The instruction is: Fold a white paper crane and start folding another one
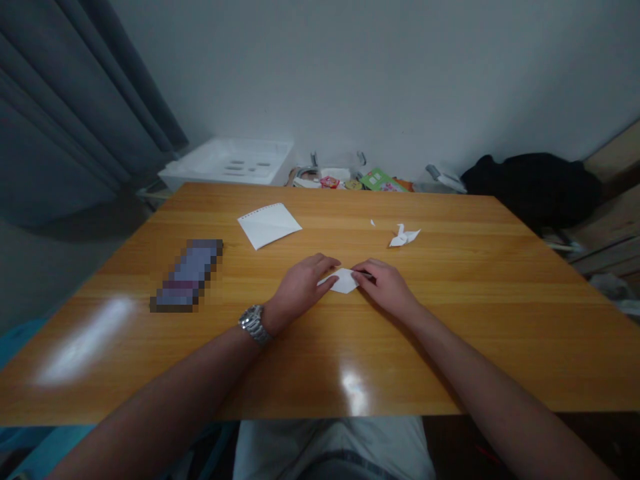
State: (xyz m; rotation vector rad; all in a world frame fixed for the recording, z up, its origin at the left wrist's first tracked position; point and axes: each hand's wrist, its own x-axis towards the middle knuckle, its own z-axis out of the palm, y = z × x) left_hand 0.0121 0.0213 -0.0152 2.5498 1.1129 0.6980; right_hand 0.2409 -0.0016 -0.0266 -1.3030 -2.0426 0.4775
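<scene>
From the head camera, a person works a small piece of folded paper low on a wood-grain surface, the white shape lying between both hands near the middle. The left hand, a metal watch on its wrist, has its thumb on the paper's left end, the fingers spread apart from the thumb along the far side. The right hand has thumb and fingers clamped on the paper's right end. Beyond the left hand lies a flat white sheet, a row of holes along its far edge; to its left, nearer the person, rests a phone, its outline pixelated. Beyond the right hand sits a folded paper bird, with a tiny white scrap just beside it, to the left. Past the far edge stand a white plastic tray at left and a green packet among assorted items; a black cloth is heaped at right. A grey curtain hangs at far left.
</scene>
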